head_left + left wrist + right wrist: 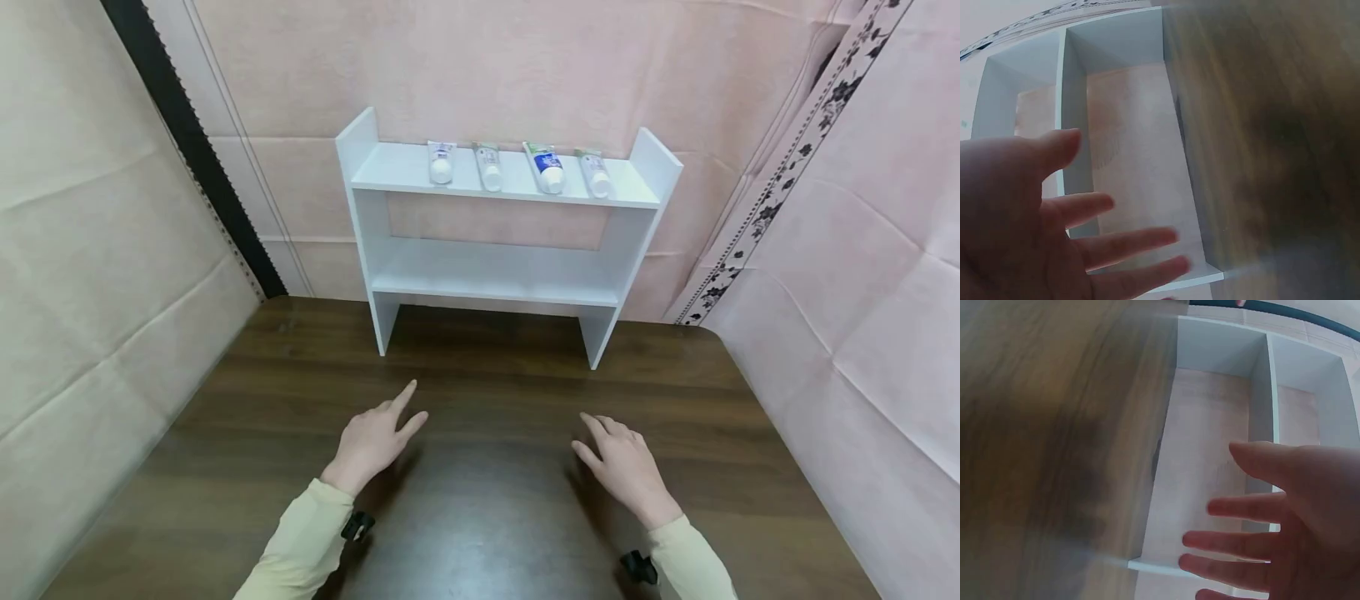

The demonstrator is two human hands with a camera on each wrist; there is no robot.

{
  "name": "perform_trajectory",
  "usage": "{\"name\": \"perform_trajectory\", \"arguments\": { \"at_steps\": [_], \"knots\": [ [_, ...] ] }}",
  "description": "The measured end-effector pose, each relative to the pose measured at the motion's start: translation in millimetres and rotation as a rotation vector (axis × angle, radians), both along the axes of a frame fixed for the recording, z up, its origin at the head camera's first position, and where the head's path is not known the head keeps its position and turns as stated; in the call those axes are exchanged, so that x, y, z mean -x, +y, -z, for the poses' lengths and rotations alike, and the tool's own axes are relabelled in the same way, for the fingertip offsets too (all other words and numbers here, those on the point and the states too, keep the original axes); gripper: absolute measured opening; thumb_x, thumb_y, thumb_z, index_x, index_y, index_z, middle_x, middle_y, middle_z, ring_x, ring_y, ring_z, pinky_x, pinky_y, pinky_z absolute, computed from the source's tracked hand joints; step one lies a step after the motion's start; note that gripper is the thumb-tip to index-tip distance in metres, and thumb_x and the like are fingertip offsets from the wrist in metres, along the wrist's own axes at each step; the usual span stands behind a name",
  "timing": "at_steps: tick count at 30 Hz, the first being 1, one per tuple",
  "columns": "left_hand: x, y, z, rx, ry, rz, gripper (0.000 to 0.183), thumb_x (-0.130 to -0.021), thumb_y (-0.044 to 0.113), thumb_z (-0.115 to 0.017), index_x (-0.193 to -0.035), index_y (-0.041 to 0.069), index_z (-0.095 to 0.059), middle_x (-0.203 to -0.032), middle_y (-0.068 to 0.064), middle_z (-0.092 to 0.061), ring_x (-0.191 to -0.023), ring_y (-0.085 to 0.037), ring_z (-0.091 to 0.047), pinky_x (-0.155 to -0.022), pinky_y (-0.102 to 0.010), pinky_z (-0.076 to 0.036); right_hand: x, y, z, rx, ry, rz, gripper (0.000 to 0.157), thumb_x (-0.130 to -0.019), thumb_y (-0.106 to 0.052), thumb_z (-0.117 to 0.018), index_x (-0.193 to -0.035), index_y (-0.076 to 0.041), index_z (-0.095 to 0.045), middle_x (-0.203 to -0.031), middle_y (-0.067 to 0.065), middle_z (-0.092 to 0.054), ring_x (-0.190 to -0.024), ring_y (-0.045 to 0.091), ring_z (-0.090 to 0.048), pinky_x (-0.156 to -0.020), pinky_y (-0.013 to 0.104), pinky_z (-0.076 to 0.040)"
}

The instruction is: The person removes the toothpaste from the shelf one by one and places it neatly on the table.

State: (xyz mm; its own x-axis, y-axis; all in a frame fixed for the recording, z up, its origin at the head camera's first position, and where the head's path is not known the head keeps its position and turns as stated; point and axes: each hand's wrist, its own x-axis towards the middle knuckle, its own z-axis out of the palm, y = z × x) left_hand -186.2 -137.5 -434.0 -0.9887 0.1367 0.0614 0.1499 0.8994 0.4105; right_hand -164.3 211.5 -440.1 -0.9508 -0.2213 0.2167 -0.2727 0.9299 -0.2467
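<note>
Pinkish cloth [510,67] hangs behind a brown wooden table [480,408], with a black strip [202,158] running down at the left and a flower-patterned band [787,175] at the right. A white shelf [495,268] stands at the table's far edge. On its upper board four tubes sit in a row, cap ends nearest the front edge: a white tube [441,162] at the left, a slim pale tube [489,168] beside it, then a blue-and-white tube [546,171] and another pale tube [596,177] at the right. Both hands are over the table in front of the shelf, well apart from each other and from the tubes. The left hand [373,442] is empty, its fingers extended and thumb spread away. The right hand [624,467] is likewise empty, fingers outstretched and thumb apart.
</note>
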Motion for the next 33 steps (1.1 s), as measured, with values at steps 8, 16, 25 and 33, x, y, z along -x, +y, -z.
{"name": "perform_trajectory", "arguments": {
  "at_steps": [8,16,25,33],
  "knots": [
    [19.4,-1,-26.4,-0.088,0.066,-0.019,0.042,-0.097,0.039,-0.054,-0.126,0.011,-0.064,-0.099,-0.011,-0.074,-0.059,-0.017,-0.057,-0.046,-0.030,-0.039,14.2,-20,-16.9,-0.017,0.056,-0.111,0.027,-0.092,-0.026,-0.064,-0.111,-0.007,-0.069,-0.105,0.011,-0.072,-0.094,0.030,-0.069,-0.085,0.050,-0.049],
    [50.7,-10,-74.5,-0.216,0.198,-0.023,0.043,-0.099,0.034,-0.051,-0.135,0.011,-0.055,-0.127,-0.013,-0.064,-0.102,-0.030,-0.064,-0.083,-0.047,-0.051,39.4,-48,-62.4,-0.056,0.101,-0.232,0.034,-0.093,-0.029,-0.062,-0.119,-0.006,-0.067,-0.113,0.013,-0.070,-0.099,0.030,-0.067,-0.084,0.048,-0.051],
    [104.2,-19,-134.8,-0.332,0.340,-0.030,0.072,-0.096,0.038,-0.054,-0.155,0.020,-0.016,-0.160,-0.016,-0.014,-0.146,-0.038,-0.016,-0.116,-0.060,-0.015,69.7,-78,-130.6,-0.172,0.186,-0.316,0.048,-0.096,-0.032,-0.058,-0.139,-0.011,-0.052,-0.131,0.014,-0.057,-0.117,0.032,-0.057,-0.093,0.049,-0.046],
    [137.8,-29,-184.5,-0.507,0.533,-0.106,0.073,-0.098,0.037,-0.049,-0.156,0.028,-0.005,-0.161,-0.007,-0.004,-0.150,-0.023,-0.007,-0.120,-0.047,-0.010,91.9,-111,-179.1,-0.164,0.286,-0.379,0.059,-0.095,-0.026,-0.061,-0.147,-0.010,-0.039,-0.138,0.017,-0.050,-0.125,0.034,-0.050,-0.093,0.050,-0.047]
  ]
}}
